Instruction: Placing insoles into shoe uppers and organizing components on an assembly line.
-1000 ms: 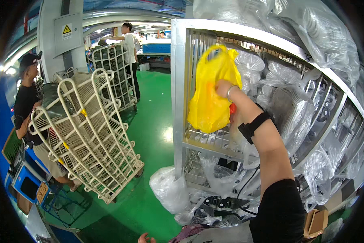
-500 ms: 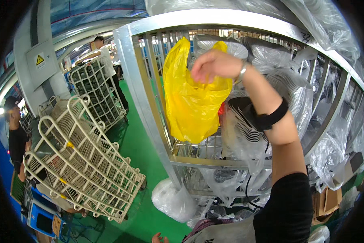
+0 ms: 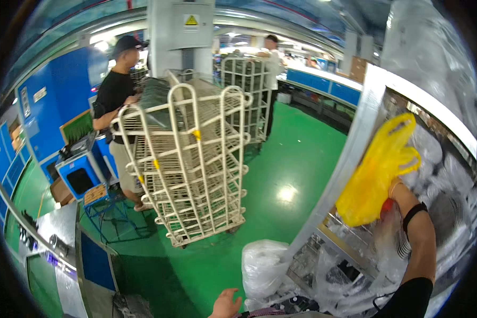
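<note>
A yellow plastic bag (image 3: pixel 368 183) hangs upright at the near end of the metal cage rack (image 3: pixel 331 164), its handle loops standing up. My right hand (image 3: pixel 394 186) reaches in beside the bag's right edge, just below the loops. Its fingers are hidden, so its grip does not show. A small red thing (image 3: pixel 387 208) shows under this hand, next to the bag. Clear plastic packages (image 3: pixel 450 217) fill the rack around my right forearm. Low at the bottom edge, my left hand (image 3: pixel 226 304) is held loosely open with nothing in it, left of a white translucent bag (image 3: pixel 264 267).
A cream wire trolley (image 3: pixel 196 175) stands on the green floor ahead, with a person in black (image 3: pixel 119 90) beside it. Another person (image 3: pixel 273 63) stands behind a second loaded trolley (image 3: pixel 243 87). A metal-topped table (image 3: pixel 58 228) is at the lower left.
My view has swung left, so the rack and yellow bag now lie at the right. My right hand has gone from in front of the bag to its right edge, lower down.
</note>
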`<state>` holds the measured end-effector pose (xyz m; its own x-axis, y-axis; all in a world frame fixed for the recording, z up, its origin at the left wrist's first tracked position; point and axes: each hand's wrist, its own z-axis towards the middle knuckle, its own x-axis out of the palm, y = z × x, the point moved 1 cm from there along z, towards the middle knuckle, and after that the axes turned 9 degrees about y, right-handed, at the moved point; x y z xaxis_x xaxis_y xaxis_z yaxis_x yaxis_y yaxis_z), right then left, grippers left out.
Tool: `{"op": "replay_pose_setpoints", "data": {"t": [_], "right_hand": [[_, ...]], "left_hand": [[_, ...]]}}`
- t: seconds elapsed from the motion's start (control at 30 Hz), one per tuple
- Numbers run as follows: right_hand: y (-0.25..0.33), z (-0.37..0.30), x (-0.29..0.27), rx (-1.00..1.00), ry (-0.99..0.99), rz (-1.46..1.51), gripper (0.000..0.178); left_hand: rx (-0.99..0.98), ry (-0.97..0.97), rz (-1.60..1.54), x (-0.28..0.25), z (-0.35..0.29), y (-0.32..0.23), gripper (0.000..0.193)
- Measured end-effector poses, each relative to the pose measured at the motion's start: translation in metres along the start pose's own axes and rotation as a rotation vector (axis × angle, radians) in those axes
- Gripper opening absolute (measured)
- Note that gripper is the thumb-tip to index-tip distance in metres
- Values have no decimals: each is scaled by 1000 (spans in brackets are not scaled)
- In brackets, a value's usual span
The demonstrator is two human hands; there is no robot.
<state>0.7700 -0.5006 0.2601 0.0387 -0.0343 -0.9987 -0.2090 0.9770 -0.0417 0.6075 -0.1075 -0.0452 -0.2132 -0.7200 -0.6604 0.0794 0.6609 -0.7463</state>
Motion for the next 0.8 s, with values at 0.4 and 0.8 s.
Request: {"op": "replay_pose_setpoints", "data": {"t": [0.4, 0.8], "right_hand": [[5, -7, 2, -72, 10, -105, 36], [-18, -42, 32, -7, -1, -195, 36]], "left_hand": [[-68, -40, 31, 10, -24, 26, 26], [-81, -49, 41, 18, -34, 30, 23]]}}
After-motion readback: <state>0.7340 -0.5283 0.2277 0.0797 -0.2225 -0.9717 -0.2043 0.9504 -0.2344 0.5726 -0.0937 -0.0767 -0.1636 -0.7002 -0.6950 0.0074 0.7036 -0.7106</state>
